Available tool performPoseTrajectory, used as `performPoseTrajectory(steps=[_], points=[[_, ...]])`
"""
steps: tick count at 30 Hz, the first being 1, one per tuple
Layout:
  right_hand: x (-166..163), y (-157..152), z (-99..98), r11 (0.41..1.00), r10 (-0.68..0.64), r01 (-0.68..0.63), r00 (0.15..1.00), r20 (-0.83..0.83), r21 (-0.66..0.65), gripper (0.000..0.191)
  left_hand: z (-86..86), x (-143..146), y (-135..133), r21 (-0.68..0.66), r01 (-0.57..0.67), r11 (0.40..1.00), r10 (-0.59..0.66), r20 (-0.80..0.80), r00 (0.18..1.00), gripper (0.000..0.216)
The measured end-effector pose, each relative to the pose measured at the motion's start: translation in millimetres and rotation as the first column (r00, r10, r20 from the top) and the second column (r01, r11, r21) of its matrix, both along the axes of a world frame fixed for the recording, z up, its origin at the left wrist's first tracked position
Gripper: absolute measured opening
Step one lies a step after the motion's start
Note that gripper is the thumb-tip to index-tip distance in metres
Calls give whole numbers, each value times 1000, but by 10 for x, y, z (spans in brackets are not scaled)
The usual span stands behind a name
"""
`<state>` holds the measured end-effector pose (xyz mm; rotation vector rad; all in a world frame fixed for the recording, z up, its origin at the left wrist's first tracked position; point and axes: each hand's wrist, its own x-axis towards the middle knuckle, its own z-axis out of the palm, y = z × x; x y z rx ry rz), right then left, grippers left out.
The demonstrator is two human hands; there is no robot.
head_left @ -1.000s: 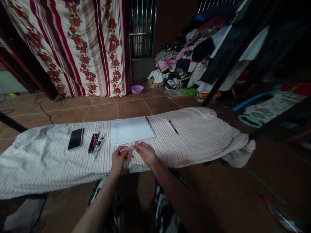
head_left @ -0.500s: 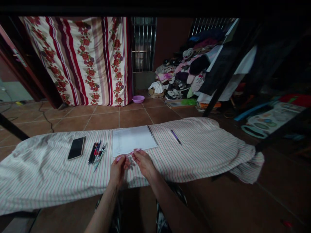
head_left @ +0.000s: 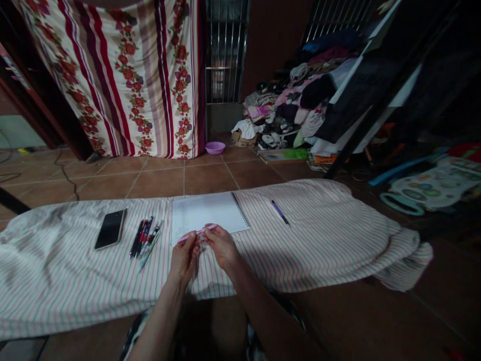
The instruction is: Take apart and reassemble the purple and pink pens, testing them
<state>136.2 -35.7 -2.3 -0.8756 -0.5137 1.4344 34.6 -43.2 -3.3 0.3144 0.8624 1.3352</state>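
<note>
My left hand (head_left: 185, 259) and my right hand (head_left: 221, 245) both pinch a pink pen (head_left: 198, 232), held level just above the striped cloth (head_left: 300, 245) that covers the board in front of me. Right behind the pen lies an open spiral notebook (head_left: 206, 214) with a white page. A bunch of several pens (head_left: 145, 236) lies to the left of the notebook. Further left sits a black phone (head_left: 110, 229), face up. A purple pen (head_left: 280, 213) lies alone to the right of the notebook.
Beyond the board are brown floor tiles (head_left: 158, 178), a floral striped curtain (head_left: 124, 75) and a small purple bowl (head_left: 215, 147). A heap of clothes (head_left: 293, 105) fills the back right. Dark slanted bars (head_left: 361, 120) cross the right side.
The view has shifted a little; both hands stay together on the pink pen at the notebook's near edge. Nothing on the cloth has moved.
</note>
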Motion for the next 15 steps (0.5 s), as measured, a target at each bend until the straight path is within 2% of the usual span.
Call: performPoseTrajectory(steps=[4, 8, 15], points=[[48, -39, -58, 1000, 6, -6, 1000, 10, 2, 32, -42, -34, -32, -11, 35, 999, -35, -35, 999, 16], [48, -53, -89, 1000, 17, -17, 1000, 5, 5, 29, -2, -67, -37, 0, 44, 999, -44, -74, 996, 25], [80, -12, -106, 1000, 18, -18, 1000, -6, 21, 19, 28, -9, 65, 51, 27, 998, -19, -154, 988, 24]])
